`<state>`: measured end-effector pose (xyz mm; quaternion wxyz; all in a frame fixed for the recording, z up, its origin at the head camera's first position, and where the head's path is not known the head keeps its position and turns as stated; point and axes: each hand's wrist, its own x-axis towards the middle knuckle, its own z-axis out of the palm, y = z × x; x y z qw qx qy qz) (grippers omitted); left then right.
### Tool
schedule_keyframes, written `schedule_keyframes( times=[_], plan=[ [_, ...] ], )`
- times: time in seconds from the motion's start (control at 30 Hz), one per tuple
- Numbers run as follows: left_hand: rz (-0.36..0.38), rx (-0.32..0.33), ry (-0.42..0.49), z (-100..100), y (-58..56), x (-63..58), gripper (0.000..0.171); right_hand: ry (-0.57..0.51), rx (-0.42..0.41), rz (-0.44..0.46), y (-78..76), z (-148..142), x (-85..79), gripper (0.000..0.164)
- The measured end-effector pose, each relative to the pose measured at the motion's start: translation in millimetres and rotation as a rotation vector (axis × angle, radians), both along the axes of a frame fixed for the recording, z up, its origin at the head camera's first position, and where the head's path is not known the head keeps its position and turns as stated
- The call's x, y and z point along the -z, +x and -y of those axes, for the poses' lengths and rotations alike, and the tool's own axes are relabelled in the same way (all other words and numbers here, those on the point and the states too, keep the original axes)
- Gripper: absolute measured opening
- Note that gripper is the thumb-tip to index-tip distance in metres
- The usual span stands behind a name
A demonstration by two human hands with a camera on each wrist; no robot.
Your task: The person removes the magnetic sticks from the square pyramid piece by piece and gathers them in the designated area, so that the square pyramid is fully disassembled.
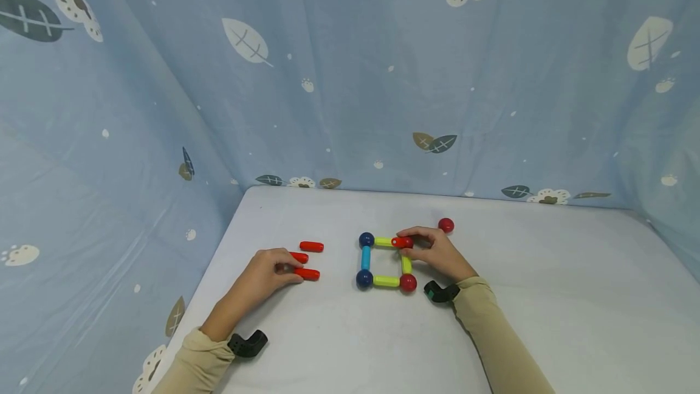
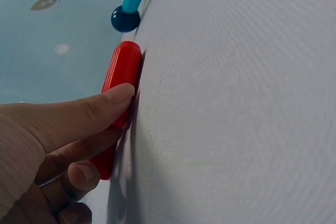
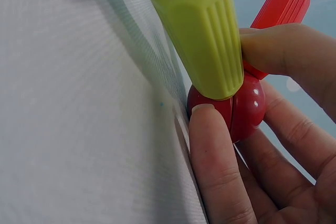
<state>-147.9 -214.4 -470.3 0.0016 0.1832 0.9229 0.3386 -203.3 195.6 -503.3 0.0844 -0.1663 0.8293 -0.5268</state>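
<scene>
My left hand point(image 1: 268, 273) pinches a short red rod point(image 1: 308, 274) between thumb and fingers, low over the table. A second red rod point(image 1: 299, 257) lies partly hidden by its fingers, and a third red rod point(image 1: 312, 247) is just beyond. My right hand point(image 1: 434, 252) grips a red ball point(image 3: 249, 111) at the far right corner of a square frame. From that ball a red rod point(image 3: 283, 3) sticks up, with a finger against it. Yellow-green rods point(image 1: 386, 281) and one light blue rod point(image 1: 366, 258) join two dark blue balls point(image 1: 364, 279) and two red balls point(image 1: 408, 283) into the square.
A loose red ball point(image 1: 446, 225) sits behind my right hand. The white tabletop point(image 1: 339, 333) ends at a blue patterned curtain point(image 1: 355, 108) at the back and left. Dark wrist devices point(image 1: 248, 343) are worn on both wrists.
</scene>
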Motion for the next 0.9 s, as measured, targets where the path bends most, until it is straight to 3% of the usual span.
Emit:
schedule_keyframes(
  times=[0.17, 0.4, 0.67, 0.9],
  plan=[
    [-0.036, 0.012, -0.004, -1, 0.4, -0.4, 0.025, -0.007, -0.004, -0.001, -0.1, 0, -0.1, 0.037],
    [-0.011, 0.001, -0.013, -1, 1.6, -3.5, 0.027, -0.013, -0.002, 0.003, 0.9, 1, -3.2, 0.038],
    [-0.102, 0.014, 0.051, -5, 1.5, -11.5, 0.017, -0.017, -0.008, 0.008, 0.6, 2, -3.9, 0.039],
    [-0.142, 0.038, 0.08, -24, -2.2, -23.2, 0.013, 0.001, 0.0, 0.009, 1.1, 0, -2.4, 0.039]
  ],
)
